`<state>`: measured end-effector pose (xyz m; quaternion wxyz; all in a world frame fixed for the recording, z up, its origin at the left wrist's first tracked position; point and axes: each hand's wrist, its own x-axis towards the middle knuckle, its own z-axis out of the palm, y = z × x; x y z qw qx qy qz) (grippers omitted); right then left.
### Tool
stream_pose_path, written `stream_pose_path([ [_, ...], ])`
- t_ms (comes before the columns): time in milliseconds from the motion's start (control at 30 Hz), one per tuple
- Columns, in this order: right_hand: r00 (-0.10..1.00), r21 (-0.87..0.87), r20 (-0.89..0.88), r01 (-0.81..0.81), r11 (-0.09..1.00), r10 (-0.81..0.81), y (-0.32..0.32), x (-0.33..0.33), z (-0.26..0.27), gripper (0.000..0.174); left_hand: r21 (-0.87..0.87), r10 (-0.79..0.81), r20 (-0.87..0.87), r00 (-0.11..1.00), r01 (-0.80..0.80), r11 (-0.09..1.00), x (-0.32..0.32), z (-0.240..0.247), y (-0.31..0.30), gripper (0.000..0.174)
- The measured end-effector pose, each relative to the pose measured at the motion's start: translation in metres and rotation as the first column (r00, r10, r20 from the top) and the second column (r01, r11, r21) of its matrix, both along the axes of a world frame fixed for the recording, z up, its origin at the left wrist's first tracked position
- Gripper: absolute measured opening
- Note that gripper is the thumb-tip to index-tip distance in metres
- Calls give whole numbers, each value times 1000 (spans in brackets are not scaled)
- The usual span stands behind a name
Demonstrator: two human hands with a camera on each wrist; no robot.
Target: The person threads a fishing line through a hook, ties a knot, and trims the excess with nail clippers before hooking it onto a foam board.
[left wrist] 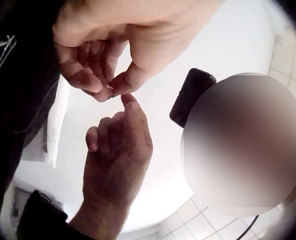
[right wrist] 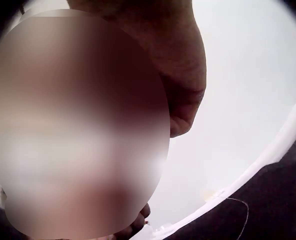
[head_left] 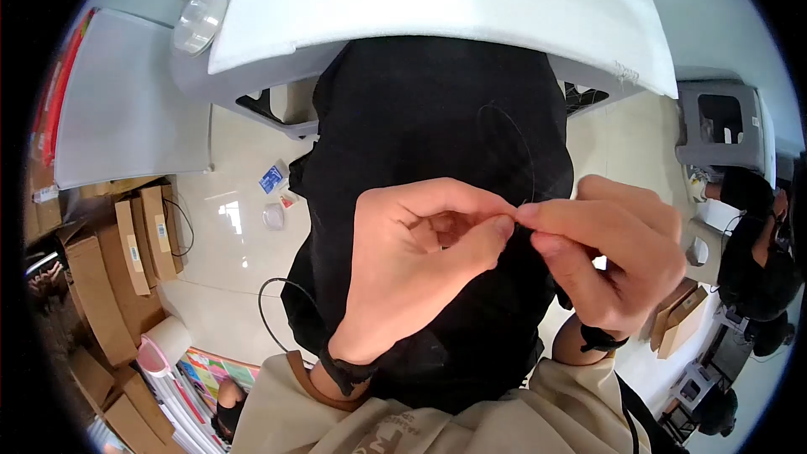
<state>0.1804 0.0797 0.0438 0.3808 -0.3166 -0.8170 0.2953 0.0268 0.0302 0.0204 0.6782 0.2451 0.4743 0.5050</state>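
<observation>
My left hand pinches with thumb and forefinger above the black cloth on my lap. Meeting it at the fingertips, my right hand has its thumb and forefinger close together. A thin thread loops over the cloth and runs down to where the fingertips meet. In the left wrist view, a tiny glint shows at the left fingertips, and more thread hangs against the dark cloth. The right wrist view shows thread curving over the dark cloth; a blur covers much of that view.
Black cloth covers my lap. Ahead is a white padded tabletop with a clear round container at its left. Small packets lie on the floor at left, near cardboard boxes. Other people sit at far right.
</observation>
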Motion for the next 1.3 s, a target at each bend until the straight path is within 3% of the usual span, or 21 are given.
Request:
stream_pose_path([
  [133,998,-120,-45,-41,992,36,4,-1,-10,11,57,-107,-191,976,120,991,-3,-5,-3,8],
  [267,1000,-245,20,11,970,-7,10,-2,0,8,123,-224,-151,963,244,962,-4,-13,-8,8],
  [333,999,-273,23,-36,961,44,16,-3,-2,8,147,-279,-135,951,298,943,-4,-12,-8,11],
  [467,1000,-458,19,-13,889,25,20,-8,-11,12,117,-341,-60,938,346,931,-4,-8,-7,10],
  [500,985,-389,89,-99,916,145,25,-4,-15,25,124,-333,-55,941,337,933,-4,-7,-7,9],
  [600,955,-262,243,236,936,-172,13,4,0,44,151,-256,-32,966,258,954,-5,-7,-5,7],
  [700,936,-184,184,333,925,-300,-1,15,15,42,115,-146,-12,989,146,982,-4,-3,-3,5],
  [733,944,-172,139,320,931,-299,-5,16,17,37,120,-138,-9,990,138,983,-4,-4,-4,5],
  [833,999,-143,-43,-15,990,9,-8,8,-5,25,138,-105,39,994,98,986,-2,-9,-5,9],
  [967,991,-88,-130,32,996,-44,-13,-3,-21,17,189,-84,38,996,75,979,-1,-15,-6,9],
  [1133,953,-65,-211,207,976,-216,-24,-8,-27,17,194,-14,111,994,-8,981,3,-15,-4,10],
  [1300,953,43,-252,185,982,-168,-24,-5,-32,20,173,31,213,977,-69,982,6,-15,-4,11],
])
